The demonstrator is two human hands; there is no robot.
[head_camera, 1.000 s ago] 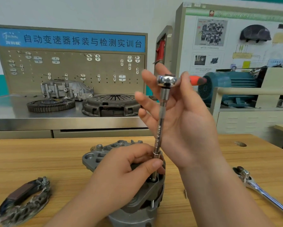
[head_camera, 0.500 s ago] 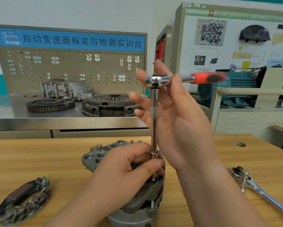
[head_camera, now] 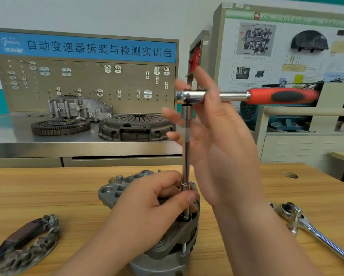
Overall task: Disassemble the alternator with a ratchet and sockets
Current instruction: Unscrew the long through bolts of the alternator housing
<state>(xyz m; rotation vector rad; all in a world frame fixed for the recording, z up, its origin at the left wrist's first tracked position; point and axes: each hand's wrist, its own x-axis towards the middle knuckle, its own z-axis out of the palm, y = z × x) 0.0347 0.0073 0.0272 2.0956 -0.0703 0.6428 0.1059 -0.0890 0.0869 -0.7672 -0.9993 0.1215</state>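
While my left hand [head_camera: 155, 208] pinches the extension bar [head_camera: 186, 156], my spread right hand [head_camera: 222, 140] barely steadies the ratchet [head_camera: 246, 96]: slippage off the alternator [head_camera: 167, 253] likely.

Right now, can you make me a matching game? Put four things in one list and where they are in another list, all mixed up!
Things:
1. red-handled ratchet
2. chrome ratchet
3. dark loose part
4. clutch cover

Places:
A. on the steel bench at the back
B. atop the upright extension bar
C. lying on the wooden table, right side
D. lying on the wooden table, left side

Pairs: 1-B, 2-C, 3-D, 4-A.
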